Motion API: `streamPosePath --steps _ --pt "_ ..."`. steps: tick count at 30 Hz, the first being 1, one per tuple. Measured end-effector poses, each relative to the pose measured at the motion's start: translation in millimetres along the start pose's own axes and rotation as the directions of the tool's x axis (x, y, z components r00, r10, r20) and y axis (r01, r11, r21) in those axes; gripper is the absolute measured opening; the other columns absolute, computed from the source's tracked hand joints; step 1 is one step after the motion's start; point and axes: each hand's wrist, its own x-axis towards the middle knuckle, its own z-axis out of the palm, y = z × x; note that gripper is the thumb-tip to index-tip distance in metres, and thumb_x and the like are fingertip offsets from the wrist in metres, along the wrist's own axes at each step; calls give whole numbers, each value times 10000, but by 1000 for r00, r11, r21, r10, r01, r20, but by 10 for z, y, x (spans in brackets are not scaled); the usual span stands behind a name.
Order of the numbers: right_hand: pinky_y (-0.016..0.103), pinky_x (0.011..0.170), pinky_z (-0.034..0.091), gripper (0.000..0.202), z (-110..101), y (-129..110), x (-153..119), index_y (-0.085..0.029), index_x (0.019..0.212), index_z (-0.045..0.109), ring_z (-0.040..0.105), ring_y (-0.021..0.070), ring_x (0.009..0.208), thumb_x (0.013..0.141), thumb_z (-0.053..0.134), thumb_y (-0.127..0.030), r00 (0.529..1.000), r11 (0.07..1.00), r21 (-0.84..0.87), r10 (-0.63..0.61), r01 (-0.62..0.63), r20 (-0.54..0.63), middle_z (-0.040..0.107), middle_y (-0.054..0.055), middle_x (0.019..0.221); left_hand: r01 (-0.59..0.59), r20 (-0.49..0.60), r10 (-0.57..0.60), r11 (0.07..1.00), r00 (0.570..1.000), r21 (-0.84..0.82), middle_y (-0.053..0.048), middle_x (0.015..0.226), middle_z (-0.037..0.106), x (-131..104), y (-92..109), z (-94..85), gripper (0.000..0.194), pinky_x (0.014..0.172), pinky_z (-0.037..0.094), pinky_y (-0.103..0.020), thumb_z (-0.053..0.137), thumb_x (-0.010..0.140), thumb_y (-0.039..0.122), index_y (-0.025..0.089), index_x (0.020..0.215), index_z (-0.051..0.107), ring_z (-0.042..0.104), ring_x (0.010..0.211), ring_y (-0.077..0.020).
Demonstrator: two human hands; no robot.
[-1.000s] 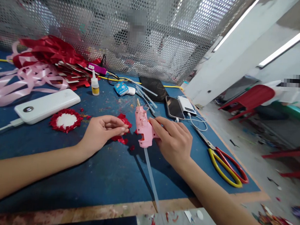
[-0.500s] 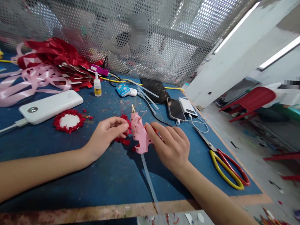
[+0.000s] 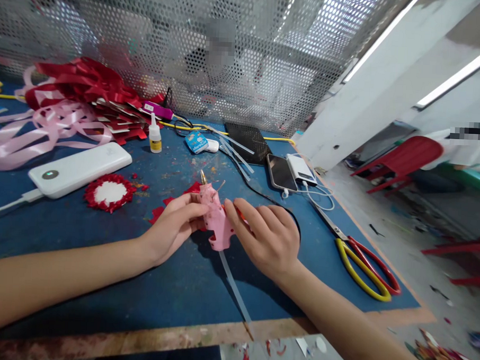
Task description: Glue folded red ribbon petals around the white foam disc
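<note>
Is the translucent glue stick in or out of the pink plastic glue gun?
Partly in: the translucent glue stick enters the rear of the pink plastic glue gun, a long section sticking out. Depth inside is hidden.

Blue tabletop with red pieces, red-rimmed disc, small bottle, phone, scissors.
</note>
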Motion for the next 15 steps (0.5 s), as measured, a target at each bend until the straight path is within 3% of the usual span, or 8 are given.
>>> streamPosePath --steps 15 --pt "303 598 329 204 -6 -17 7 -163 1062 615 469 112 628 883 518 -142 1000 1000 8 3 -3 4 696 21 971 1 -43 -4 998 999 -60 10 746 569 -3 -26 -10 161 704 428 -260 611 668 143 165 788 506 530 715 -116"
